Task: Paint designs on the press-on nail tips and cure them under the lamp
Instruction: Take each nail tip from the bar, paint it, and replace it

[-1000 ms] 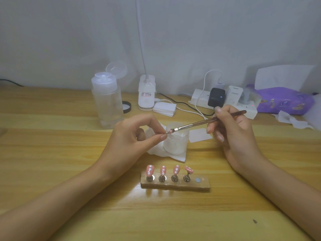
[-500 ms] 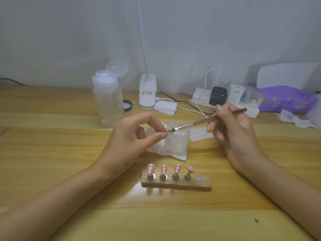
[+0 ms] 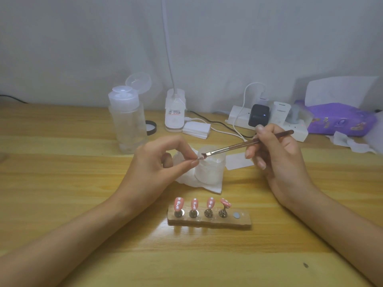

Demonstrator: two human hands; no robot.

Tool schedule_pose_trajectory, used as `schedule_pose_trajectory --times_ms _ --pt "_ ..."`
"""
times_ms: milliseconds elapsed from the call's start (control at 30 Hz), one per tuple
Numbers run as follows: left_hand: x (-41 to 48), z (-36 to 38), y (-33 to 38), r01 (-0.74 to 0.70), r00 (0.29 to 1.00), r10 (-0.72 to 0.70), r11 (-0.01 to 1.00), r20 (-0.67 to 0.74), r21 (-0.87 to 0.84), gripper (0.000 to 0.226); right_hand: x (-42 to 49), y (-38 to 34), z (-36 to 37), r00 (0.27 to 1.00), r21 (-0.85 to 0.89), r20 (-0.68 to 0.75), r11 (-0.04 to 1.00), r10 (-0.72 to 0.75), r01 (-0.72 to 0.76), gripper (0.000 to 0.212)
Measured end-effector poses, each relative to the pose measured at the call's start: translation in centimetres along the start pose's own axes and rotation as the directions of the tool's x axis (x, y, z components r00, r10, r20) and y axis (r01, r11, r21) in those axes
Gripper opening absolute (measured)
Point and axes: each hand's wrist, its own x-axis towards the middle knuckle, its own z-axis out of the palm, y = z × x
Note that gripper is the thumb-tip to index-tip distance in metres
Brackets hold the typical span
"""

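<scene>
Head view: little has moved. The fingers of the left hand (image 3: 157,162) still pinch a small piece (image 3: 199,157), likely a nail tip. The right hand (image 3: 277,154) still grips the brush (image 3: 238,146), so painting continues.

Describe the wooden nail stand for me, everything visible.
The wooden stand is a low, rough-edged block lying flat on the table. Four metal pegs in a row each carry a pink nail tip with white dots; the fifth spot, rightmost, shows only a bare grey disc. Neither left hand nor right hand touches it.
</scene>
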Motion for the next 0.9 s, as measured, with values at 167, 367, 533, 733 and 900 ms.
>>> schedule_pose_trajectory --times_ms 167,367,533,733,900 --pt "0.01 -0.08 0.0 -0.009 1.0 0.009 1.0 0.004 -0.004 0.012 0.11 0.02 -0.09 1.0 0.03 -0.011 1.0 0.003 -0.003 0.027" --pt "-0.06 -0.02 -0.03 -0.005 1.0 0.005 1.0 -0.003 -0.014 0.013 0.24 0.16 -0.27 0.998 0.02 -0.062 1.0 0.017 -0.016 0.026" --pt "-0.02 -0.05 -0.01 -0.012 1.0 0.012 1.0 -0.008 -0.002 0.012 0.09 0.1 0.01 1.0 -0.001 0.0 1.0 -0.006 0.006 0.029" --pt "-0.05 -0.07 -0.09 0.005 1.0 -0.005 1.0 -0.004 -0.02 0.011 0.05 -0.02 -0.05 1.0 0.035 0.013 0.999 -0.027 0.027 0.028" --pt "-0.12 -0.06 0.02 0.027 1.0 -0.027 0.999 0.002 -0.018 0.013 0.11 0.07 -0.16 0.998 0.006 -0.057 1.0 -0.002 0.002 0.026"
